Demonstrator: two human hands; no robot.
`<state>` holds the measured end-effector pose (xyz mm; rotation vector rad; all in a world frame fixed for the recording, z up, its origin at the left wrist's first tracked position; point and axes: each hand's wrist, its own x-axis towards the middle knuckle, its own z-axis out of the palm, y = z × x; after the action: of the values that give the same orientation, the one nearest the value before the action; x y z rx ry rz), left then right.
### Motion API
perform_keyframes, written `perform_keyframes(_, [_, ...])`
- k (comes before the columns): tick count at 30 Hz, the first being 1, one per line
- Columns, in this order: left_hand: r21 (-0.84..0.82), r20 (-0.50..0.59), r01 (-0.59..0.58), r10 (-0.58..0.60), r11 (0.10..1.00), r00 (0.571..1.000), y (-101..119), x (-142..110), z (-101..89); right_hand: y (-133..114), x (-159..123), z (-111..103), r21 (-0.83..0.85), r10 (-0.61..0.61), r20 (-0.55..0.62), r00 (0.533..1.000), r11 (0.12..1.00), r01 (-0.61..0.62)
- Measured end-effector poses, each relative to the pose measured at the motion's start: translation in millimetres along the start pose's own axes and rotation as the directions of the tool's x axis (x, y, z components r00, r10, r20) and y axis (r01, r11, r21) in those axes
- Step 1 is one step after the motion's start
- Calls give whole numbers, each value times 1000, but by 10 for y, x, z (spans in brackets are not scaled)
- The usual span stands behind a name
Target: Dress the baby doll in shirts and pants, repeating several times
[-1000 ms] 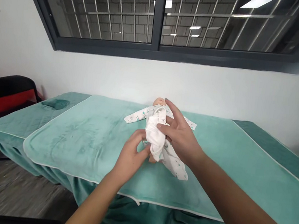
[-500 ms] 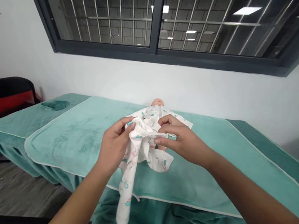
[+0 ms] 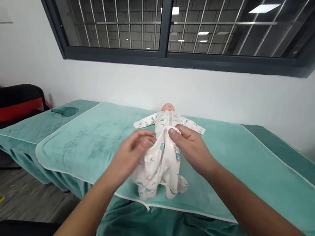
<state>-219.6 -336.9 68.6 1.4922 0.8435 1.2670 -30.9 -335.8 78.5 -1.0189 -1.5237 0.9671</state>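
A baby doll lies on its back, its head [image 3: 168,107] toward the wall, in a white top [image 3: 163,118] with a green and pink print and sleeves spread. In front of it, white baby pants [image 3: 166,161] in a matching print hang bunched, hiding the doll's lower body. My right hand [image 3: 192,145] pinches the waistband between thumb and fingers. Beside the left edge of the pants, my left hand [image 3: 133,149] has loosely curled fingers, slightly blurred, and does not appear to grip the cloth.
The doll lies on a light green plush mat [image 3: 86,140] over a darker green bed cover [image 3: 29,129]. Behind is a white wall [image 3: 115,84] below a barred window [image 3: 162,53]. Red and black chairs [image 3: 15,106] stand at the left.
My left hand has let go of the pants' waistband and moved slightly aside. The pants now hang from my right hand, and their dangling leg has swung back toward the mat.
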Motion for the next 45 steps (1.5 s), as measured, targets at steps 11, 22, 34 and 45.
perform_keyframes(11, [-198,-121,167,-193,966,974,-216,40,149,354,-88,-197,-129,174,424,889,983,-131])
perform_keyframes(22, [-179,252,566,-519,805,817,-646,-138,311,779,-411,-260,388,276,236,932,852,-351])
perform_keyframes(34, [-518,96,571,-620,637,778,-1046,-370,201,1209,-1002,207,139,373,624,687,812,-567])
perform_keyframes(45, [-297,335,620,-529,726,779,-819,39,267,983,-156,72,574,430,-47,902,750,-328])
